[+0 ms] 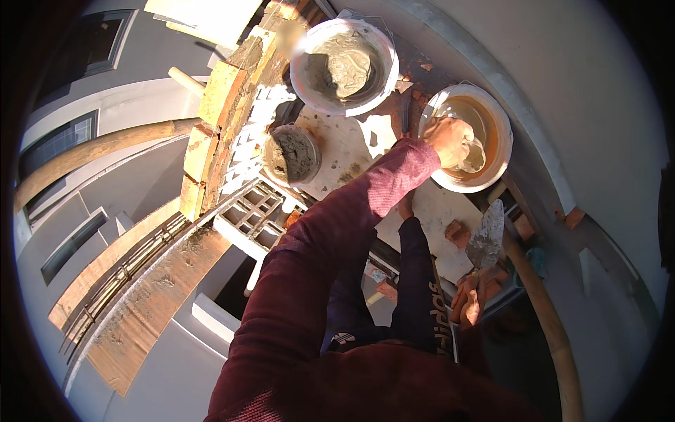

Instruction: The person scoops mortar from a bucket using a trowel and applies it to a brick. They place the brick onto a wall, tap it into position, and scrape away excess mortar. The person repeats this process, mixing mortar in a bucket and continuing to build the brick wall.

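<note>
My left arm stretches across to the right, and my left hand (448, 141) is over a white bucket (498, 169) of brownish water. The fingers are closed on a small translucent cup (474, 156), its lower part at the water; its exact shape is partly hidden. Low on the right, my right hand (472, 299) grips a trowel, mostly by its hidden handle. The trowel's blade (486, 238) points up and away from me and is coated in grey mortar. Left of the water bucket stands a larger white bucket (301, 83) holding wet grey mortar (350, 69).
A smaller mortar-crusted bucket (314, 149) stands beside a white lattice block (251, 211) and a brick wall edge (200, 151). Broken bricks (457, 233) lie on the stained board (337, 151). A bamboo pole (545, 320) runs along my right; a drop shows at left.
</note>
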Tool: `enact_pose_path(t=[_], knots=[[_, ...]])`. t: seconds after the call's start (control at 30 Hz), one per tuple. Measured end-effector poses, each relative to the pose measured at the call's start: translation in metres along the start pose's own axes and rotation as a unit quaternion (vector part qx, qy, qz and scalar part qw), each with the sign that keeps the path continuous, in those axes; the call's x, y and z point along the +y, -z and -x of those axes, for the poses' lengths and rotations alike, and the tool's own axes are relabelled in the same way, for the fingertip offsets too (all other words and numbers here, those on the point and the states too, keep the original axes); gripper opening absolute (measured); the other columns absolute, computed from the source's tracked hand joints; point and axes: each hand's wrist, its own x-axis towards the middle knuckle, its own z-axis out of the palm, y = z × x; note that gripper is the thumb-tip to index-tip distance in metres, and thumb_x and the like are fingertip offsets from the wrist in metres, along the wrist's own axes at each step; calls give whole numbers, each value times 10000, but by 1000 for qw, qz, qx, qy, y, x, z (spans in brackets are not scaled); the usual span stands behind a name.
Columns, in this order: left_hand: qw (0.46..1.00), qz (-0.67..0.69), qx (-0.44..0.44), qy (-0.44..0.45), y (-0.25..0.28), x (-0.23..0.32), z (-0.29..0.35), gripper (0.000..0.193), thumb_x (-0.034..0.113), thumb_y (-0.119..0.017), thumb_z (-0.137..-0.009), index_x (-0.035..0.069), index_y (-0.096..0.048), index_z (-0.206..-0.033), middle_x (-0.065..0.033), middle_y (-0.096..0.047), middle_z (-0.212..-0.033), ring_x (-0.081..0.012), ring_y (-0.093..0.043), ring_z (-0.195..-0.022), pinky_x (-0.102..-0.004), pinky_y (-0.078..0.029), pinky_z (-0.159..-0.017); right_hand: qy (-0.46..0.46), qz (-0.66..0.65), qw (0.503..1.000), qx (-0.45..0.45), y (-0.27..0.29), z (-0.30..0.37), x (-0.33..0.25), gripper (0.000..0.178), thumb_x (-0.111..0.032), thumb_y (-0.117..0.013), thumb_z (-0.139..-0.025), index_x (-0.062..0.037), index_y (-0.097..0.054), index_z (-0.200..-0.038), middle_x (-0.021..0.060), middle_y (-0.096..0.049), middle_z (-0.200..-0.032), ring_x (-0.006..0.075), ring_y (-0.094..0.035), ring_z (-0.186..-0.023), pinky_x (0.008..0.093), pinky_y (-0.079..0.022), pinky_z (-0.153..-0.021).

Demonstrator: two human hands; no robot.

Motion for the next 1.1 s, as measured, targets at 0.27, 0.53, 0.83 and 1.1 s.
enact_pose_path(t=[0.27, 0.53, 0.83, 1.1], knots=[[989, 56, 112, 75, 122, -46, 165, 235, 139, -568, -864, -35, -686, -970, -133, -670, -707, -201, -670, -600, -306, -511, -582, 2, 44, 999, -12, -8, 13, 0, 243, -225, -563, -908, -48, -476, -1049, 45, -495, -660, 116, -458, -471, 240, -386, -439], [901, -11, -25, 433, 124, -273, 261, 186, 169, -581, -767, 48, -721, -749, -107, -671, -655, -262, -684, -666, -362, -532, -636, -97, 109, 986, -87, -67, 42, 4, 247, -125, -537, -875, -16, -463, -1084, 40, -500, -702, 106, -488, -523, 249, -425, -481], [848, -319, -332, 261, 116, -423, 263, 188, 203, -582, -803, 133, -740, -877, -75, -711, -832, -244, -685, -784, -365, -548, -735, -115, 122, 978, -122, -106, 39, 43, 333, -140, -564, -866, 8, -452, -1144, 46, -514, -711, 111, -504, -534, 253, -424, -485], [879, -283, -289, 253, 115, -450, 295, 200, 248, -560, -866, 172, -744, -889, -29, -715, -857, -200, -674, -766, -335, -544, -751, -119, 143, 969, -165, -144, 47, 60, 318, -154, -569, -875, -2, -463, -1133, 45, -502, -732, 119, -514, -540, 257, -440, -489]])
